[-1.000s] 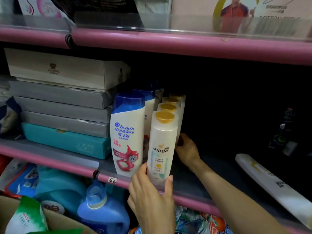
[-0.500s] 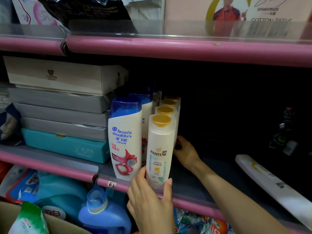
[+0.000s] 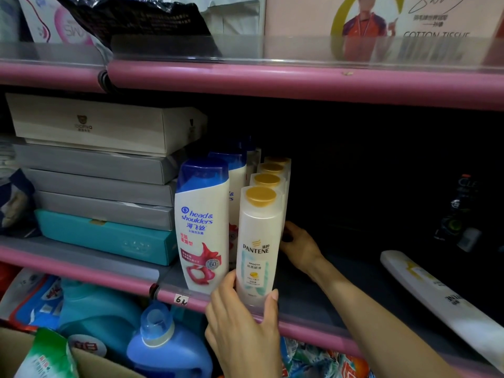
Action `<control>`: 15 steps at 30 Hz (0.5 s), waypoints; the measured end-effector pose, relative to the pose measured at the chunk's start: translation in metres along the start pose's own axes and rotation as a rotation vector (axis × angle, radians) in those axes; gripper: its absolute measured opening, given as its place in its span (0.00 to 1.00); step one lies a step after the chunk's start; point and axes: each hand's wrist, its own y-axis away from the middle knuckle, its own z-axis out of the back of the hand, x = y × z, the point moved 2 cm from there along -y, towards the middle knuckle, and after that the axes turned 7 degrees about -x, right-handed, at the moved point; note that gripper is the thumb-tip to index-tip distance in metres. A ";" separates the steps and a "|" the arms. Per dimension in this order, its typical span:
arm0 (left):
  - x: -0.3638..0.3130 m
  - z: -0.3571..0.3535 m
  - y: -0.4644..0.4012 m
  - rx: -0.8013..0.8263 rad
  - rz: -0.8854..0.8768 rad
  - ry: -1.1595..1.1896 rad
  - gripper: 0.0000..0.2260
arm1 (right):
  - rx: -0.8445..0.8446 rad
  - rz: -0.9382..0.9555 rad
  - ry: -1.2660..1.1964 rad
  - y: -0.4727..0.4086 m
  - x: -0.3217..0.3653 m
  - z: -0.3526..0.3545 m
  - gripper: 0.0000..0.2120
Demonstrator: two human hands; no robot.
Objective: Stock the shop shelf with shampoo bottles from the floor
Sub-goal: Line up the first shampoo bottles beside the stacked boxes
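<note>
Four gold-capped Pantene bottles stand upright in a single file running back from the pink front edge of the shelf [image 3: 313, 327], the front Pantene bottle [image 3: 259, 246] at about six o'clock of the row. The left hand [image 3: 242, 326] grips its base from below, thumb on the left side and fingers [image 3: 272, 296] curled round the right side. The right hand [image 3: 298, 245] reaches in from four o'clock and rests against the right flank of the row behind the front bottle; its fingers are hidden behind the bottles, so I cannot tell how they lie. Just beside the row, at nine o'clock, stands a file of blue-capped Head & Shoulders bottles [image 3: 203, 227], touching or nearly touching it. Farther left lies a stack of flat boxes [image 3: 95, 170]. At three o'clock, well apart, a long white pack [image 3: 441, 304] lies on the shelf.
</note>
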 end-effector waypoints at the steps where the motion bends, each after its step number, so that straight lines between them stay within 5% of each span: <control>1: 0.000 0.000 0.000 0.004 0.003 0.000 0.30 | 0.002 -0.001 0.000 0.000 0.000 0.000 0.22; 15: -0.001 0.002 0.000 0.019 0.030 0.000 0.30 | 0.003 -0.006 -0.017 0.000 -0.001 0.000 0.22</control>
